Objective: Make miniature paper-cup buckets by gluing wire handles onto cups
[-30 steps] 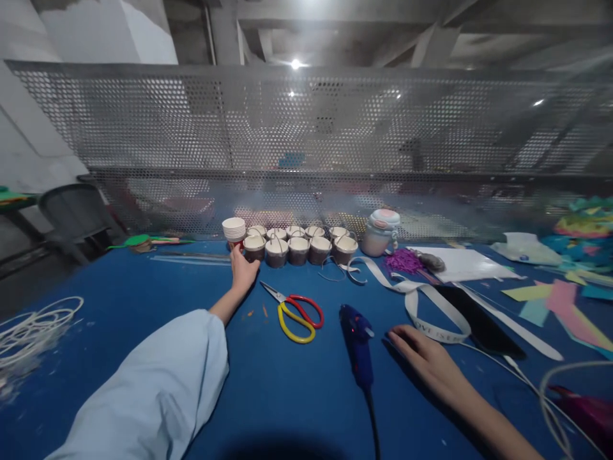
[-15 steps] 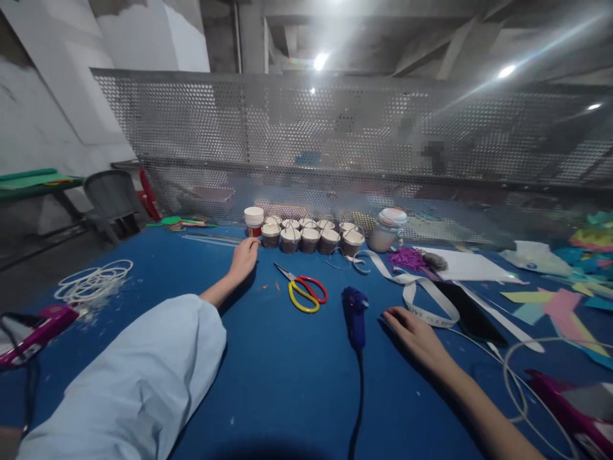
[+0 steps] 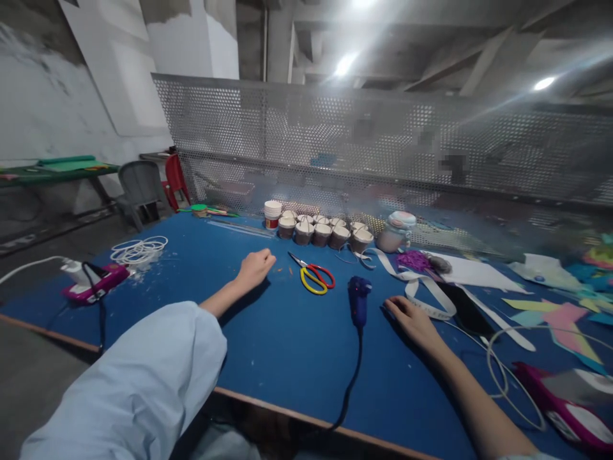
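My left hand (image 3: 257, 268) rests on the blue table with its fingers curled in, and nothing shows in it. Just to its right lie scissors (image 3: 313, 279) with one red and one yellow handle. My right hand (image 3: 409, 315) lies on the table, fingers loosely stretched and holding nothing. Between the hands is a dark blue glue gun (image 3: 359, 303), its black cord running toward me. Beyond them stand several small dark cups with white insides (image 3: 321, 235), beside a stack of white paper cups (image 3: 272, 213). A printed white ribbon (image 3: 431, 312) curls near my right hand.
A lidded jar (image 3: 396, 233), purple shredded material (image 3: 412, 259), a black phone (image 3: 467, 310) and coloured paper strips (image 3: 567, 316) lie to the right. White cord (image 3: 140, 249) and a magenta power strip (image 3: 96, 282) are left. Behind rises a perforated metal screen (image 3: 311, 128).
My left hand has drawn back toward me, away from the cups. The view has shifted so the table's near edge now shows. My right hand stays beside the glue gun.
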Demonstrator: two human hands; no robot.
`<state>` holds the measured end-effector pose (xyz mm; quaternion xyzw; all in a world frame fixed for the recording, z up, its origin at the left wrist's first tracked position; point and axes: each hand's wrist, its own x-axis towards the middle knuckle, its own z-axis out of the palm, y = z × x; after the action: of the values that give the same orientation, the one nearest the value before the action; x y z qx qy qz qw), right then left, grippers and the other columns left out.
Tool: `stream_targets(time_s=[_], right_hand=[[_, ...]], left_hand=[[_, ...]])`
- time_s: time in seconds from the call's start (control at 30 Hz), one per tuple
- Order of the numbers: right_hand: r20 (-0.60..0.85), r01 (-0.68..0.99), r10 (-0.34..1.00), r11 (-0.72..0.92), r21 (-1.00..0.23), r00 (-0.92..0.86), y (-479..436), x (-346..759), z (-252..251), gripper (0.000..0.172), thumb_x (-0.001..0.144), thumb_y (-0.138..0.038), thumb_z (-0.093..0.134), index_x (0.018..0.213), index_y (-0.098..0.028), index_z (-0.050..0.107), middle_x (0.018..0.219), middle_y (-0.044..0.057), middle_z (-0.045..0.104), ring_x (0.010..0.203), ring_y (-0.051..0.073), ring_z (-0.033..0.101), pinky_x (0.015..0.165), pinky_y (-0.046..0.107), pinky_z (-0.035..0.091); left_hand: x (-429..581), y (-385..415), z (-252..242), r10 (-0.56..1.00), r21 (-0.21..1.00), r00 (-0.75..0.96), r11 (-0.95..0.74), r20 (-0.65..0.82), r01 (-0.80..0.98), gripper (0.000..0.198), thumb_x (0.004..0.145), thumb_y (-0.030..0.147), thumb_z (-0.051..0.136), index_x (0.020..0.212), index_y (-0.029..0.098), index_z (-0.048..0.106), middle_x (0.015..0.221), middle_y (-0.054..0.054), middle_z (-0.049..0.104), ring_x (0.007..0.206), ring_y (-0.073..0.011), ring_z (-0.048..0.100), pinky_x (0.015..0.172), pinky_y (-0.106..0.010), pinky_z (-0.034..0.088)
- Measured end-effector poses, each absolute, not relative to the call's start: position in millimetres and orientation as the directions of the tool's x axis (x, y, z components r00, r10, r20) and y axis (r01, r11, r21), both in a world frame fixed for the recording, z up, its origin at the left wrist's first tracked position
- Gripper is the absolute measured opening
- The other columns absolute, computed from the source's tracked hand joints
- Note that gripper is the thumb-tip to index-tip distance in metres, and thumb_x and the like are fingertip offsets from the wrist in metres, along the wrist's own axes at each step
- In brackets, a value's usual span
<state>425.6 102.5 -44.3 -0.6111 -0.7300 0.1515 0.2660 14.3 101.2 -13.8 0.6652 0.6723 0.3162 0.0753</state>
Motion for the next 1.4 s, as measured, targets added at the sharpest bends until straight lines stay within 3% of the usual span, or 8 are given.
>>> stream_targets(time_s=[0.27,0.5,0.8,1.07,1.3,1.4], right_hand=[[0.230,0.806,0.965,0.236,-0.542,-0.127,103.4,429.9,-49.1,0.036,0.080,-0.051,0.046,0.081,-0.019,0.063,0.080,0.009,0.072,0.074,0.026,0.065,0.067,0.034,0.048],[0.239,0.815,0.958,0.263,-0.517,-0.157,97.8,428.2,-49.1,0.034,0.082,-0.049,0.044,0.083,-0.020,0.061,0.085,0.009,0.071,0.078,0.024,0.064,0.071,0.033,0.048],[0.199,0.860,0.978,0.154,-0.487,-0.063,90.2,421.5,-52.5,0.033,0.080,-0.050,0.048,0.089,-0.020,0.060,0.090,0.010,0.069,0.079,0.027,0.064,0.071,0.036,0.046],[0.194,0.855,0.978,0.167,-0.491,-0.079,88.6,417.5,-38.9,0.030,0.079,-0.047,0.048,0.082,-0.020,0.061,0.082,0.009,0.071,0.072,0.023,0.064,0.067,0.032,0.048],[0.253,0.872,0.963,0.205,-0.444,-0.098,87.0,407.6,21.3,0.031,0.080,-0.048,0.051,0.079,-0.020,0.064,0.071,0.008,0.069,0.063,0.021,0.061,0.058,0.031,0.046],[0.300,0.881,0.942,0.264,-0.392,-0.148,102.1,398.7,66.8,0.029,0.084,-0.045,0.053,0.087,-0.020,0.066,0.076,0.007,0.070,0.070,0.021,0.062,0.063,0.030,0.046]], left_hand=[[15.0,88.7,-36.5,0.933,0.393,-0.051,-0.100,0.356,0.914,0.025,0.092,0.037,0.055,0.085,0.013,0.062,0.081,-0.002,0.064,0.075,-0.0146,0.061,0.074,-0.034,0.050],[-1.8,90.5,-35.1,0.865,0.349,-0.012,-0.190,0.502,0.918,0.016,0.085,0.020,0.050,0.078,0.019,0.065,0.080,-0.003,0.069,0.073,-0.0154,0.060,0.067,-0.025,0.042],[-18.3,93.2,-31.1,0.774,0.252,0.067,-0.285,0.629,0.925,0.015,0.085,0.020,0.046,0.083,0.019,0.061,0.082,-0.005,0.067,0.072,-0.0159,0.060,0.068,-0.025,0.043],[-20.9,89.7,-26.5,0.743,0.306,0.036,-0.319,0.668,0.897,0.017,0.086,0.017,0.042,0.091,0.017,0.058,0.093,-0.007,0.063,0.082,-0.0183,0.059,0.074,-0.029,0.045],[0.9,80.2,-27.8,0.782,0.338,0.116,-0.391,0.612,0.856,0.022,0.088,0.015,0.038,0.093,0.019,0.059,0.097,-0.006,0.062,0.086,-0.0174,0.060,0.075,-0.027,0.046],[10.2,75.0,-27.8,0.794,0.336,0.165,-0.423,0.585,0.842,0.023,0.088,0.015,0.038,0.091,0.020,0.059,0.096,-0.005,0.062,0.080,-0.0158,0.060,0.070,-0.025,0.045]])
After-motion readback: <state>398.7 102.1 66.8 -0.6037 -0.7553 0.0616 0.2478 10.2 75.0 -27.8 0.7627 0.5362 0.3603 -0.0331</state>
